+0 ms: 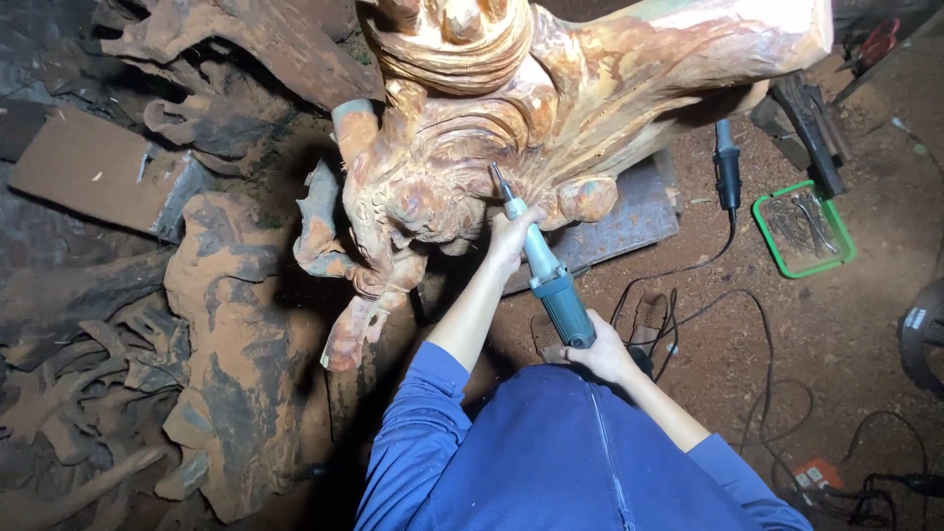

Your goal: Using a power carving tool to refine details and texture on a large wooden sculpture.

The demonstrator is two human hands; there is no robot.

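A large carved wooden root sculpture (511,98), orange-brown with swirling grooves, fills the upper middle. I hold a teal and silver die grinder (546,270) against it, its thin bit touching the carved surface near the middle. My left hand (509,238) grips the grinder's silver neck close to the wood. My right hand (602,354) holds the teal rear end near the cord. Blue sleeves and blue clothing cover my arms and lap at the bottom.
Dusty root pieces (226,324) and a wooden block (98,167) lie on the left. A green tray (801,226) with metal bits, a second black power tool (728,172) and black cords (747,324) are on the dirt floor at the right.
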